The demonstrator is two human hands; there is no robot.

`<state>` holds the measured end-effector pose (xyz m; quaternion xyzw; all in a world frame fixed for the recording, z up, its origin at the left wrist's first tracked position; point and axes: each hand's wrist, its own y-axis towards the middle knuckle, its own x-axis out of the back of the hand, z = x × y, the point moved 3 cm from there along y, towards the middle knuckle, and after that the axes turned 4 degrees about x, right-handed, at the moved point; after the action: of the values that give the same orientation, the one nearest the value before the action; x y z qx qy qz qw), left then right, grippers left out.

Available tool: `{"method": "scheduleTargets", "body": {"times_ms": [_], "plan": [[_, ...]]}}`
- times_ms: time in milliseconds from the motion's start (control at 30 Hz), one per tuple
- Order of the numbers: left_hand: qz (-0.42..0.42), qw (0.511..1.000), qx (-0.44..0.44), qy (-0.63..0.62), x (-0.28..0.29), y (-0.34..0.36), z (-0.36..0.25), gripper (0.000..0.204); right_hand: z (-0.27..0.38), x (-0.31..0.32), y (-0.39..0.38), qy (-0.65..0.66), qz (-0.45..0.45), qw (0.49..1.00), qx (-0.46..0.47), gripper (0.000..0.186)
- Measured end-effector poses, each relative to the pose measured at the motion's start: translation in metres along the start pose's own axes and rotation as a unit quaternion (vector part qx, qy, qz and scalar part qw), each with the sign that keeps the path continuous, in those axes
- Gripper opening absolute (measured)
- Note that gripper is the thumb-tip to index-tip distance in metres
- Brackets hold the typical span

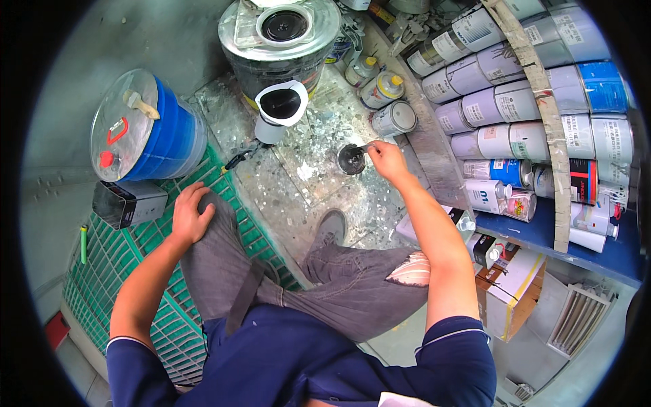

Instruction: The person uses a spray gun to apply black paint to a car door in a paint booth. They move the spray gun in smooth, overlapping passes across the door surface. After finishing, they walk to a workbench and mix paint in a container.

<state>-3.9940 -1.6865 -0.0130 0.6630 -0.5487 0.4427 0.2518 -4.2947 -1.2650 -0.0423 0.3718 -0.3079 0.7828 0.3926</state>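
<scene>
My right hand [388, 161] is closed, its fingertips pinching a thin dark stirring stick [367, 147]. The stick's end reaches over a small cup of dark paint [351, 161] standing on the spattered floor. My left hand [190, 211] lies open on my left knee, holding nothing. Beyond the small cup stands a white cup with a flared rim [296, 117], black paint inside. Behind that is a large lidded bucket [234, 74], with another container of black paint [285, 26] on its lid.
A blue drum [157, 136] with a brush [144, 106] on top stands at left, near a rectangular can [146, 205]. Green grating [142, 261] lies under my left leg. Several cans fill the shelf [522, 237] at right; a silver can [395, 119] stands beside it.
</scene>
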Motion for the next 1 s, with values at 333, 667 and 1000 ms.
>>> {"method": "scheduleTargets", "body": {"times_ms": [333, 667, 1000], "plan": [[0.003, 1.000, -0.006, -0.006, -0.001, 0.005, -0.004, 0.043, 0.000, -0.020, -0.024, -0.090, 0.079, 0.993, 0.012, 0.028], [-0.003, 1.000, -0.018, -0.003, -0.003, 0.005, -0.002, 0.043, 0.009, -0.004, -0.021, 0.010, -0.049, 0.998, 0.045, 0.025], [0.004, 1.000, -0.019, 0.000, -0.003, 0.009, -0.007, 0.042, 0.002, -0.026, -0.035, -0.062, 0.021, 0.995, 0.072, 0.027]]}}
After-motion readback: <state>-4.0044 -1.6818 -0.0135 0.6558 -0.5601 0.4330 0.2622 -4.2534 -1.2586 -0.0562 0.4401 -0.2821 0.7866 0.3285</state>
